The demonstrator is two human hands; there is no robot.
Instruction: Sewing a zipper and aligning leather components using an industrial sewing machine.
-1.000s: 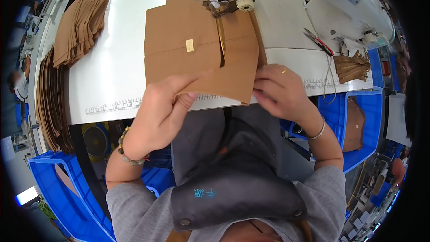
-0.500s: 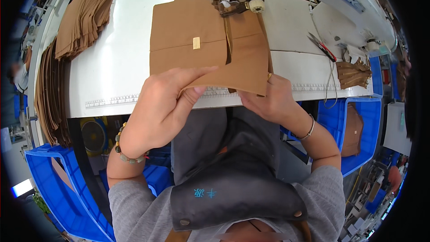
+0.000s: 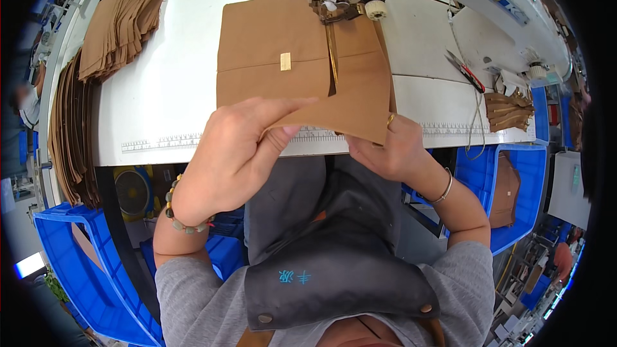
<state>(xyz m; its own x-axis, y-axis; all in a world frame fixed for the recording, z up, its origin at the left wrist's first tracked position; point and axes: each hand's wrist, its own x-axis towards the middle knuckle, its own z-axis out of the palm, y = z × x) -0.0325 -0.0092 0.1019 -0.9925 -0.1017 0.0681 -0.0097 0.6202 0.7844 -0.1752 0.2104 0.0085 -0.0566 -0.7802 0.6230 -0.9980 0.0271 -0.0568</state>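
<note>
A brown panel point(image 3: 270, 80) with a small pale rectangular patch point(image 3: 285, 62) lies beneath the sewing machine's presser foot point(image 3: 328, 14). A dark slot with a gold-coloured zip point(image 3: 332, 58) runs down it from the foot. My left hand point(image 3: 241, 151) pinches the panel's front edge, fingertips on top and thumb underneath, lifting it off the table. My right hand point(image 3: 389, 148) grips the front right corner from below, its fingertips partly hidden by the material.
Stacked brown pieces point(image 3: 125, 22) point(image 3: 71, 125) lie at the left of the white table point(image 3: 151, 115). Red-handled snips point(image 3: 468, 72), cord and small brown pieces point(image 3: 508, 110) lie at right. Blue bins point(image 3: 90, 250) point(image 3: 520, 196) flank me. A co-worker point(image 3: 31, 103) is at far left.
My right hand has moved left from beside the panel's right edge to under its front corner. My left hand keeps its pinch. The whole view has shifted slightly.
</note>
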